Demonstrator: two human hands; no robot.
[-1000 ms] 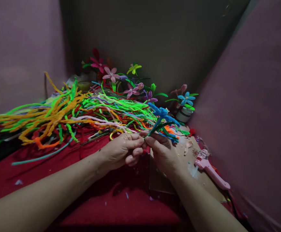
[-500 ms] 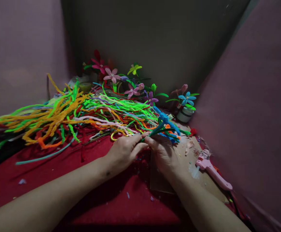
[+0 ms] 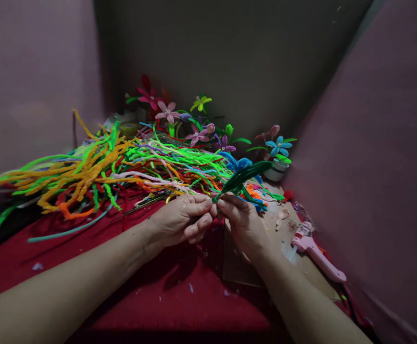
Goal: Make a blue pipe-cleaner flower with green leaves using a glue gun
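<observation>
My left hand (image 3: 185, 217) and my right hand (image 3: 242, 222) meet fingertip to fingertip in front of the pile. Both pinch the lower end of a dark green pipe-cleaner leaf (image 3: 247, 176), whose long loops point up and to the right. Just behind the leaf, blue pipe-cleaner petals (image 3: 235, 161) stick up. Whether they join the same stem is hidden by the leaf and my fingers. More blue and orange pipe-cleaner pieces (image 3: 253, 192) lie beyond my right hand.
A heap of pipe cleaners (image 3: 86, 167) covers the left and middle of the red cloth (image 3: 129, 291). Finished pipe-cleaner flowers (image 3: 167, 112) stand behind, one blue flower (image 3: 279, 145) over a small jar (image 3: 276, 170). On the right, a pink glue gun (image 3: 317, 253) rests on a cardboard sheet (image 3: 244, 272).
The dark green leaf has swung up and now shows broad loops in front of the blue petals. My left hand has turned, showing more of its curled fingers. The blue petals sit slightly further left.
</observation>
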